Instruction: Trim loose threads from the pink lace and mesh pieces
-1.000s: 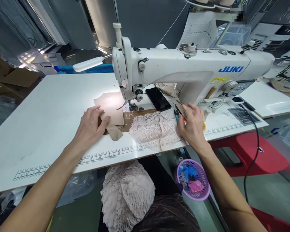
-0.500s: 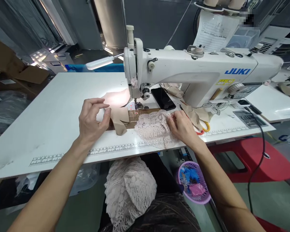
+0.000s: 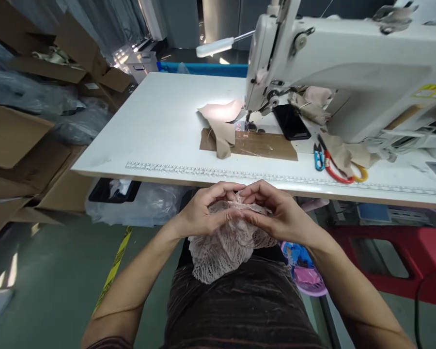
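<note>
Pale pink lace fabric [image 3: 221, 252] is bunched over my lap, its upper edge at the front of the sewing table. My left hand [image 3: 214, 208] pinches that edge from the left. My right hand [image 3: 272, 211] pinches it from the other side, the fingertips of both hands almost meeting. Beyond them, a white sewing machine [image 3: 334, 63] stands on the table [image 3: 160, 131]. Beige fabric pieces [image 3: 223, 135] and a pink piece [image 3: 225, 111] lie left of its needle, partly over a brown strip [image 3: 265, 145].
A black phone [image 3: 291, 122] lies under the machine arm. Blue thread snips [image 3: 319, 157] and red-and-yellow-handled scissors [image 3: 337, 172] rest to the right beside beige scraps. Cardboard boxes [image 3: 14, 140] stand at left. A purple basket [image 3: 312, 290] and red stool [image 3: 378, 257] are below right.
My hands have come back from the tabletop to over my lap and closed together on the lace. The lace piece has left the table, and the view has tilted down and left.
</note>
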A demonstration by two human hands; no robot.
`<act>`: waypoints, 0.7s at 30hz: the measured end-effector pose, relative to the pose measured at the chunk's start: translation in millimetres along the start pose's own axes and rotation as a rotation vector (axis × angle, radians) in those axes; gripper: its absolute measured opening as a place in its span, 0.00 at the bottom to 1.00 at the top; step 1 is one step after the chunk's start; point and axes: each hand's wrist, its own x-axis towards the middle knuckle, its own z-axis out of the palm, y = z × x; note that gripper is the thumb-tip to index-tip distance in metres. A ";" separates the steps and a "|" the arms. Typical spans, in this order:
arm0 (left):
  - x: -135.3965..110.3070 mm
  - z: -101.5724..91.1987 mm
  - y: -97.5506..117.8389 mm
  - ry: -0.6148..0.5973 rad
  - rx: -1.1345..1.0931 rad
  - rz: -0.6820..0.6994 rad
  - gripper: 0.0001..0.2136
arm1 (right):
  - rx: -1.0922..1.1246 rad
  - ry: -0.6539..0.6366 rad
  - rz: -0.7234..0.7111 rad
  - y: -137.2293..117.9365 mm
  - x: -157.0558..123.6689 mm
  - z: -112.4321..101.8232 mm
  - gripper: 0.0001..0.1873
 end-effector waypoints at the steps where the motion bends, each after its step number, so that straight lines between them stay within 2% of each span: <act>1: -8.2 -1.3 -0.7 0.015 -0.038 -0.031 0.20 | 0.026 -0.011 0.016 5.2 -0.5 5.0 0.16; 5: -31.0 -9.0 -2.7 0.089 -0.055 -0.098 0.21 | 0.125 -0.048 0.044 24.8 -0.4 22.5 0.22; 10: -42.7 -15.2 -13.9 0.178 0.138 -0.101 0.20 | -0.008 -0.009 0.043 36.3 4.1 34.4 0.13; 13: -43.9 -17.6 -21.8 0.168 0.182 -0.085 0.15 | -0.108 -0.010 -0.006 38.0 6.1 36.9 0.08; 18: -42.3 -21.5 -26.7 0.103 0.144 -0.058 0.04 | -0.121 0.021 -0.053 36.6 7.0 39.6 0.07; 21: -43.2 -21.3 -27.9 0.120 0.081 -0.095 0.04 | -0.123 0.040 -0.048 36.7 7.3 39.9 0.07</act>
